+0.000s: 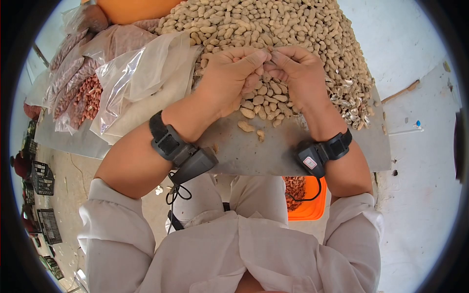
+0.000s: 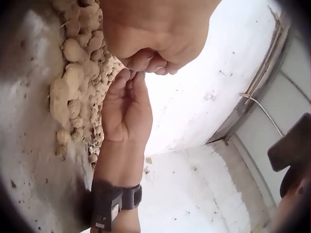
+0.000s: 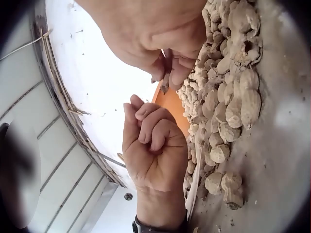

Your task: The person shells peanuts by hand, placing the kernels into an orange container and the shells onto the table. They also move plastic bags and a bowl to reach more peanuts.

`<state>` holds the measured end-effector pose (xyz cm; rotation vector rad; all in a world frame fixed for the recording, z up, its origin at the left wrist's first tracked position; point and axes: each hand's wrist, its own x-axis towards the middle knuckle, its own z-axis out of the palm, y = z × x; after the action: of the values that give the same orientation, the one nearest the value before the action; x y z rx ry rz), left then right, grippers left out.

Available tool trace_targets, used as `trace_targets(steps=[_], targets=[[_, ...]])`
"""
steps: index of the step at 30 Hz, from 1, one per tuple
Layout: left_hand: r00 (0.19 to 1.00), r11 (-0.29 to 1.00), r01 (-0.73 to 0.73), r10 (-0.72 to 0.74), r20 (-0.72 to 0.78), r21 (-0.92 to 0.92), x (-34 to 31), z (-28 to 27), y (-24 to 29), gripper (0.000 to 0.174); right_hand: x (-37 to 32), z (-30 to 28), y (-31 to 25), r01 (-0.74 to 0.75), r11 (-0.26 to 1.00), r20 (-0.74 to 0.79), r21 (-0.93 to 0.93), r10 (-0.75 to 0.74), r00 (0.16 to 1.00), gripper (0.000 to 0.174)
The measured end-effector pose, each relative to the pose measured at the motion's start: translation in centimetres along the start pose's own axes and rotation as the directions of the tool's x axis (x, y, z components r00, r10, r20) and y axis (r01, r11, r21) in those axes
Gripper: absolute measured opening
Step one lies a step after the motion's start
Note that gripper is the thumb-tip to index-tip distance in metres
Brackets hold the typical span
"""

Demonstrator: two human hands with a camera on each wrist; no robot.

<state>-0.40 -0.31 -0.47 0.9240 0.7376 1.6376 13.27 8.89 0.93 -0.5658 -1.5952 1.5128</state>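
Observation:
Above the heap of unshelled peanuts, both hands meet near their fingertips. My left hand has its fingers curled toward the palm, and no object shows in it in the right wrist view; the inside of the curl is partly hidden. Between thumb and fingers, my right hand pinches a small brownish peanut piece; whether it is shell or kernel I cannot tell. The left wrist view shows the right hand just below the left hand.
Clear plastic bags of red kernels lie left on the grey tabletop. Broken shells are at the heap's right side. An orange container stands behind the bags. Below the table edge is an orange basin with reddish contents.

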Motion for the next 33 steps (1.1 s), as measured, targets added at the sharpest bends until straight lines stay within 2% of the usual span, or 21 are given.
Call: trace_targets(steps=[4, 10, 14, 16, 19, 22, 25, 28, 30, 32, 33], targets=[[0.991, 0.99, 0.115, -0.12, -0.062, -0.081, 0.5, 0.1, -0.4, 0.019, -0.2, 0.3, -0.2, 0.046, 0.999, -0.009, 0.004, -0.046, 0.999, 0.017], [0.972, 0.954, 0.206, -0.225, -0.065, -0.22, 0.8, -0.2, -0.4, 0.022, -0.6, 1.1, -0.1, 0.217, 0.95, -0.013, -0.225, -0.225, 0.974, 0.016], [0.95, 0.881, 0.255, -0.306, -0.068, -0.397, 1.2, -0.6, -0.7, 0.023, -1.1, 1.8, -0.1, 0.257, 0.93, 0.053, -0.262, -0.252, 0.966, 0.015], [0.948, 0.869, 0.241, -0.305, -0.085, -0.433, 1.1, -0.5, -0.6, 0.023, -1.3, 2.1, -0.6, 0.229, 0.936, 0.048, -0.266, -0.225, 0.973, 0.015], [0.952, 0.871, 0.22, -0.29, -0.098, -0.44, 1.1, -0.5, -0.5, 0.024, -1.2, 2.3, -0.4, 0.298, 0.887, 0.046, -0.353, -0.301, 0.952, 0.014], [0.959, 0.877, 0.218, -0.274, -0.075, -0.428, 1.1, -0.4, -0.6, 0.024, -1.3, 2.2, -0.3, 0.231, 0.938, 0.001, -0.259, -0.239, 0.971, 0.014], [0.963, 0.882, 0.217, -0.263, -0.054, -0.417, 1.0, -0.5, -0.5, 0.023, -0.8, 1.4, 0.1, 0.244, 0.92, -0.013, -0.306, -0.261, 0.965, 0.014], [0.971, 0.901, 0.211, -0.239, -0.028, -0.379, 1.1, -0.8, -0.3, 0.022, -0.4, 0.3, -1.3, 0.324, 0.843, 0.013, -0.43, -0.353, 0.936, 0.014], [0.972, 0.91, 0.215, -0.234, -0.013, -0.355, 1.1, -1.2, -0.2, 0.019, 0.6, -2.2, -1.8, 0.366, 0.792, -0.068, -0.49, -0.453, 0.889, 0.014], [0.977, 0.928, 0.187, -0.208, -0.034, -0.323, 1.2, -1.6, 0.0, 0.018, 1.3, -5.6, -3.7, 0.3, 0.641, -0.147, -0.707, -0.548, 0.824, 0.014], [0.98, 0.936, 0.171, -0.193, -0.042, -0.307, 1.1, -1.7, 0.0, 0.018, 1.1, -7.1, -4.6, 0.215, 0.398, -0.074, -0.892, -0.598, 0.798, 0.014]])
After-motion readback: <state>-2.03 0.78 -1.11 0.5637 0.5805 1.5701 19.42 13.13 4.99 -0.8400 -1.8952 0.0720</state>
